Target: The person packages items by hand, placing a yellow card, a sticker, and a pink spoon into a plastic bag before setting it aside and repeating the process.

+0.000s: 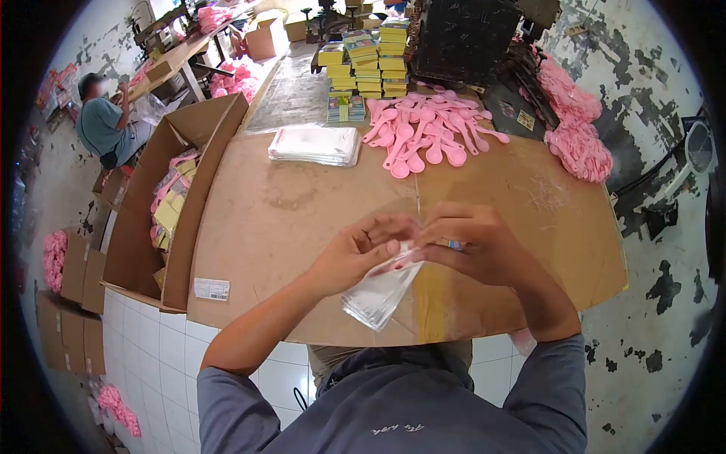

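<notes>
My left hand is closed at the upper end of a small sheaf of clear plastic bags, which slants down toward the table's front edge. Close against it, my right hand has its fingers bent over the bags' mouth. A bit of blue print, perhaps a small printed card, shows under the right fingers; most of it is hidden. Farther back lie a flat stack of clear bags and a heap of pink plastic measuring spoons. Yellow-edged bundles of printed cards stand behind them.
Cardboard covers the table. A long open carton at the left holds pink and yellow packs. Pink spoon bundles hang at the right by a dark machine. Another person sits at the far left.
</notes>
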A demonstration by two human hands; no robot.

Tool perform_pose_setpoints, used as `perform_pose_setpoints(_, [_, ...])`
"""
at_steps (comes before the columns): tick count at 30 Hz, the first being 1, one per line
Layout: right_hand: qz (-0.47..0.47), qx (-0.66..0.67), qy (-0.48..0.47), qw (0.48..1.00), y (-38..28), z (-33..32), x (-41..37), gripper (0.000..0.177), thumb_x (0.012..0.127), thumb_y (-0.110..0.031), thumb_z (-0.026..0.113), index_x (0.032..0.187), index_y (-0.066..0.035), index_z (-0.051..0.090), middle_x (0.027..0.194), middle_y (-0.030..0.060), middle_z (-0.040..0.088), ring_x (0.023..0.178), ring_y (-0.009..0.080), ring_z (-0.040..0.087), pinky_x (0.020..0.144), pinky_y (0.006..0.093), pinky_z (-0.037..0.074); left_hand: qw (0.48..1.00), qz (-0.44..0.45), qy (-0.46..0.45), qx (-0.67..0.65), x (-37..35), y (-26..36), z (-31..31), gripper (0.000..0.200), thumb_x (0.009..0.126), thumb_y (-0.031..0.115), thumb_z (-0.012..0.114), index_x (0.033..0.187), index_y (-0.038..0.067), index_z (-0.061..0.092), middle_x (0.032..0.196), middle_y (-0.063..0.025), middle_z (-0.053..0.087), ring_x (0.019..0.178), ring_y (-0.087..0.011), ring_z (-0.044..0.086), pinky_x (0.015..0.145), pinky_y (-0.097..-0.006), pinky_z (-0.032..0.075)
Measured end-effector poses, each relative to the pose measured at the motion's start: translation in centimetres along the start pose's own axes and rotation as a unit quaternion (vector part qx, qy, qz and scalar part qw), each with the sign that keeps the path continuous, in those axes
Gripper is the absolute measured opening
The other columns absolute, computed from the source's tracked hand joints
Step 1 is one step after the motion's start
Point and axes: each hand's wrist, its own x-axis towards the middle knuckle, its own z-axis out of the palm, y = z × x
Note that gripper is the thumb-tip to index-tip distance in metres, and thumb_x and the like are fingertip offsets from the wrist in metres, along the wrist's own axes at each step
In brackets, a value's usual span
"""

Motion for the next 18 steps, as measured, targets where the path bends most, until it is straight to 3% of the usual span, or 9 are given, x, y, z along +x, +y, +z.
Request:
perform_pose_setpoints(3, [-0.055, -0.058, 0.115, 0.99, -1.5, -2.2, 0.5, 0.015, 0.087, -0.005, 0.075, 0.101, -0.006, 0.073, 0.095, 0.0058, 0.069, 0.082, 0.0265, 0.068, 0.071, 0.0359, 0.054, 0.996, 0.044, 0.043, 0.063, 0.1, 0.3, -0.4, 0.041, 0.105, 0.011, 0.058, 0.144, 0.0, 0.048, 0.144, -0.0132, 0.056, 0.132, -0.0185, 0.055, 0.11, -0.0341, 0.046])
perform_pose_setpoints(6, [-0.086, -0.283, 0.008, 0.955, -2.0, -3.1, 0.6, 0.013, 0.088, -0.005, 0.074, 0.101, -0.007, 0.073, 0.093, 0.0072, 0.068, 0.08, 0.0269, 0.067, 0.069, 0.037, 0.053, 0.987, 0.105, 0.055, 0.106, -0.2, 1.2, 0.5, 0.045, 0.103, 0.011, 0.06, 0.145, 0.0, 0.048, 0.143, -0.0139, 0.058, 0.134, -0.0191, 0.054, 0.112, -0.0355, 0.043])
perform_pose_setpoints(9, [-0.069, -0.242, 0.084, 0.964, -2.3, -3.6, 0.9, 0.014, 0.09, -0.006, 0.073, 0.103, -0.006, 0.073, 0.092, 0.0078, 0.067, 0.077, 0.0271, 0.066, 0.068, 0.0379, 0.053, 0.949, 0.168, 0.039, 0.264, -0.5, 1.9, 0.6, 0.051, 0.097, 0.011, 0.066, 0.145, 0.002, 0.05, 0.143, -0.0144, 0.058, 0.136, -0.0223, 0.052, 0.118, -0.0396, 0.037])
perform_pose_setpoints(12, [0.011, -0.12, 0.04, 0.992, -1.9, -2.6, 0.7, 0.015, 0.091, -0.006, 0.071, 0.106, -0.005, 0.073, 0.091, 0.0089, 0.067, 0.077, 0.0273, 0.066, 0.068, 0.037, 0.053, 0.915, 0.198, 0.073, 0.345, -0.6, 2.1, 1.8, 0.052, 0.098, 0.016, 0.069, 0.145, 0.002, 0.051, 0.143, -0.0125, 0.058, 0.132, -0.021, 0.056, 0.112, -0.0354, 0.042])
perform_pose_setpoints(18, [0.011, -0.037, 0.02, 0.999, -1.5, -1.5, 1.1, 0.016, 0.091, -0.005, 0.071, 0.107, -0.004, 0.073, 0.092, 0.0107, 0.067, 0.077, 0.0263, 0.066, 0.068, 0.0365, 0.053, 0.937, 0.137, 0.088, 0.308, -0.7, 2.3, 2.3, 0.041, 0.1, 0.011, 0.066, 0.138, 0.0, 0.057, 0.12, -0.012, 0.072, 0.113, -0.0203, 0.068, 0.1, -0.0346, 0.052])
